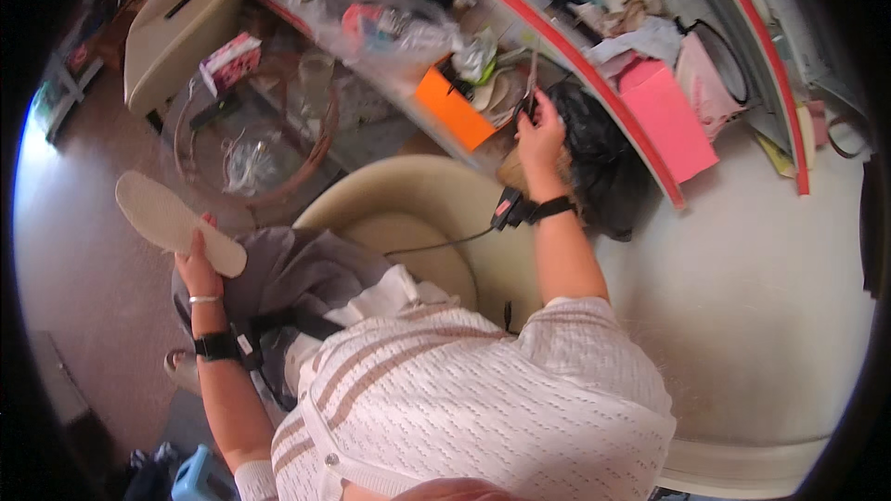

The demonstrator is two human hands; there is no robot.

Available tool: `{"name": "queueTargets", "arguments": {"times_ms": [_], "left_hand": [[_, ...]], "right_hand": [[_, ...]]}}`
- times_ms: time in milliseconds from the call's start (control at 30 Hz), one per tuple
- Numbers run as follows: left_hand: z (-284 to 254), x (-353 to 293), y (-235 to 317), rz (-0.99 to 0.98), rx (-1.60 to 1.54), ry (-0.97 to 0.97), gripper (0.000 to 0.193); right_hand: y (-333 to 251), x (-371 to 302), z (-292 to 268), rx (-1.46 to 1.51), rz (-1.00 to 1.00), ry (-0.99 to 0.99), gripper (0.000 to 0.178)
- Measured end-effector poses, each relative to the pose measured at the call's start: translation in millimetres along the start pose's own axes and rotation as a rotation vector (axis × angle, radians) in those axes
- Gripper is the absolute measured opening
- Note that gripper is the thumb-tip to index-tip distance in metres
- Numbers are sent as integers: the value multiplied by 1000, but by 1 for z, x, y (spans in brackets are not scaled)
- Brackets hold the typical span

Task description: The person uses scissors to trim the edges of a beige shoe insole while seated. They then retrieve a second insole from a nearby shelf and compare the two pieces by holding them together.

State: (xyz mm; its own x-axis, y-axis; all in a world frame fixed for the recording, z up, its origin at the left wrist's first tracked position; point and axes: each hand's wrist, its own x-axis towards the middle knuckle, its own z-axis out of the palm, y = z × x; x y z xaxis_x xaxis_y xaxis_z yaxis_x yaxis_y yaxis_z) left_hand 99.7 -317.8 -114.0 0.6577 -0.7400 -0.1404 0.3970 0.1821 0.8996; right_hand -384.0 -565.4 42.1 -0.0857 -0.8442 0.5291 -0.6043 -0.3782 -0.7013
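A beige shoe insole (167,213) is held out over the left side of my lap. My left hand (197,264) grips it near its narrower end, thumb on top. Off to the right, my right hand (542,134) is closed around the dark handles of a pair of scissors (533,74), blades pointing up and away from me. Beside that hand are an orange box (452,109), standing on the lower shelf to its left, and a black plastic bag (599,153) to its right. My fingers partly cover the scissor handles.
Red-edged shelves (594,79) curve past my right side, crowded with bags and a pink box (666,116). A round cream chair (408,176) surrounds my seat. Ahead, a glass table (348,130) carries a tissue box (230,63) and a brown ring (187,153). A blue stool (200,473) stands behind left.
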Motion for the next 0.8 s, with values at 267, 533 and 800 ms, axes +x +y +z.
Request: {"name": "queueTargets", "arguments": {"times_ms": [267,533,800], "left_hand": [[-4,-12,21,44,8,30,39],[-61,5,-5,-143,-23,20,39],[-112,12,-20,-260,151,34,35]], "right_hand": [[-25,18,38,170,113,-224,38],[-87,72,30,-75,171,-594,44],[-188,147,-269,-332,461,-616,52]]}}
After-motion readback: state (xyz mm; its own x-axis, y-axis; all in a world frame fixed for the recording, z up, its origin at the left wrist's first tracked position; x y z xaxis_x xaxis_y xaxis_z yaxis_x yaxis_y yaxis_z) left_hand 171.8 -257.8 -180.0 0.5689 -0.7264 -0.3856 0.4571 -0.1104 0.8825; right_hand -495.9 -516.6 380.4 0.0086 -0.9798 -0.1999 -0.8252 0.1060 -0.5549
